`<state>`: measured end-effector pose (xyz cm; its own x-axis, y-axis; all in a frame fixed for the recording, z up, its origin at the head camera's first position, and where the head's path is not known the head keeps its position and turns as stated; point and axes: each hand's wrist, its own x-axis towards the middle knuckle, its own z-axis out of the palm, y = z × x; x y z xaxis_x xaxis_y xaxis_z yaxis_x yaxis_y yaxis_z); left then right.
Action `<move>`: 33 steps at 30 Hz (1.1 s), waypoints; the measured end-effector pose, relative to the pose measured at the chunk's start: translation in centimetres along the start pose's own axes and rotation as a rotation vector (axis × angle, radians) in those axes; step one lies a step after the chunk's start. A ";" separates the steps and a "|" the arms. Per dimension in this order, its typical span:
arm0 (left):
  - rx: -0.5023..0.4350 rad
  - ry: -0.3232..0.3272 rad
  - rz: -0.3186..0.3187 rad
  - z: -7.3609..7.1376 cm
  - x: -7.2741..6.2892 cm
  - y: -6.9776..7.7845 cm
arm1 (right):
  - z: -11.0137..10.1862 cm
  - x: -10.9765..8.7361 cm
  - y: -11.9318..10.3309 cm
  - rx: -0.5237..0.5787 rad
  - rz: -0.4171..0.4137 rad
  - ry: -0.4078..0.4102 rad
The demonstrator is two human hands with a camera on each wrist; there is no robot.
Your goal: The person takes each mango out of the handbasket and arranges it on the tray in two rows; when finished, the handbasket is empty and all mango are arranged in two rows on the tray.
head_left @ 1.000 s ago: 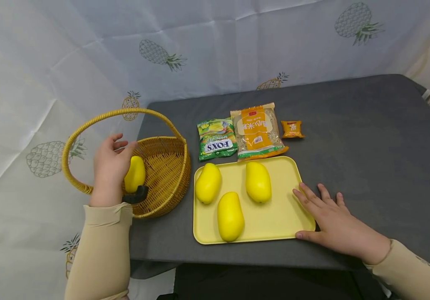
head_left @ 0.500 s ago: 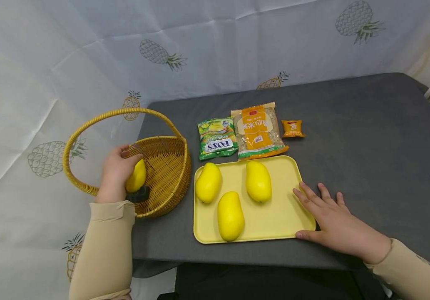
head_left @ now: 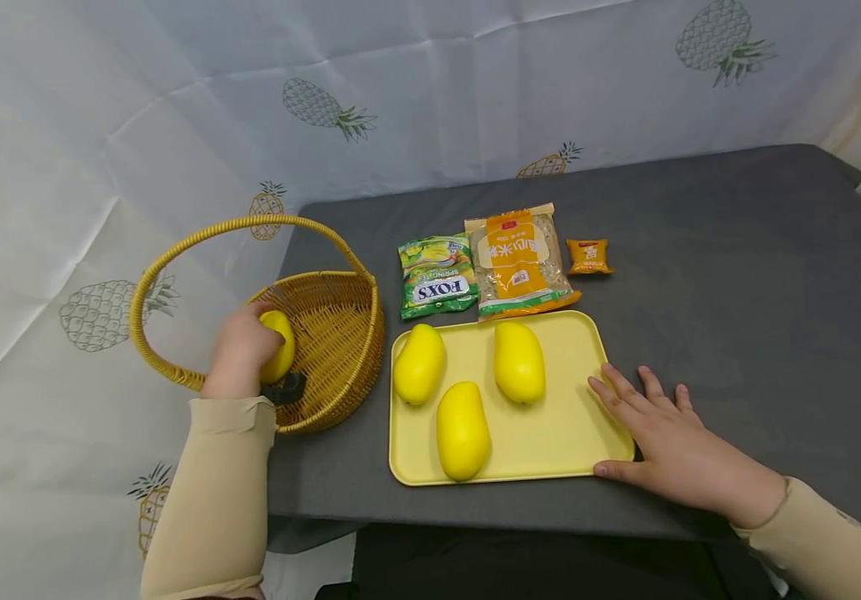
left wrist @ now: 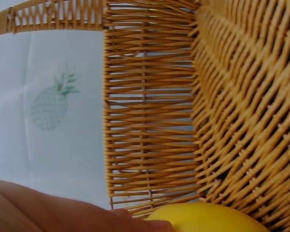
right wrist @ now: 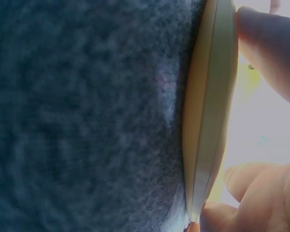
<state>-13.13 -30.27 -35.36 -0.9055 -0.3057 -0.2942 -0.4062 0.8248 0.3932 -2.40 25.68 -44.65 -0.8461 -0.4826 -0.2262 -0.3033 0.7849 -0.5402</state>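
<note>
Inside the left part of a wicker basket (head_left: 334, 346), my left hand (head_left: 241, 348) grips a yellow mango (head_left: 281, 348), its thumb lying across the fruit. The left wrist view has only the top of that mango (left wrist: 208, 218) at its lower edge, with the fingers beside it; the far side of the grip is hidden. My right hand (head_left: 666, 442) lies with fingers spread at the right edge of a pale yellow tray (head_left: 573, 417). Fingertips and thumb touch the tray's rim (right wrist: 215, 106) in the right wrist view. Three mangoes (head_left: 463, 433) rest on the tray.
Behind the tray lie a green FOX'S candy bag (head_left: 438, 275), a clear and orange food packet (head_left: 522, 260) and a small orange packet (head_left: 589, 257). The basket's tall handle (head_left: 250, 222) arches above my left wrist. A pineapple-print curtain (head_left: 430, 100) hangs behind the grey table (head_left: 730, 292).
My left hand has come down and rightward onto the mango in the basket, and its fingers have closed around the fruit. The right hand and the tray have stayed put.
</note>
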 end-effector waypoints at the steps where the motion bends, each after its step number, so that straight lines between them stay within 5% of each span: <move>1: 0.019 0.001 0.004 0.0 0.0 0.0 | 0.0 0.0 0.0 -0.001 -0.002 0.001; 14: 0.058 -0.070 -0.034 0.0 0.1 0.0 | -0.1 -0.2 0.0 0.003 -0.015 0.008; 25: -0.005 -0.035 0.031 0.1 -0.3 0.6 | -0.1 -0.1 -0.1 -0.007 -0.018 0.013; 33: -0.042 0.002 0.101 -0.4 -1.8 1.8 | -0.1 -0.2 -0.3 -0.011 -0.016 0.016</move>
<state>-12.31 -28.46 -33.80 -0.9424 -0.2227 -0.2496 -0.3174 0.8310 0.4568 -2.24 25.60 -44.39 -0.8481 -0.4888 -0.2042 -0.3216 0.7814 -0.5347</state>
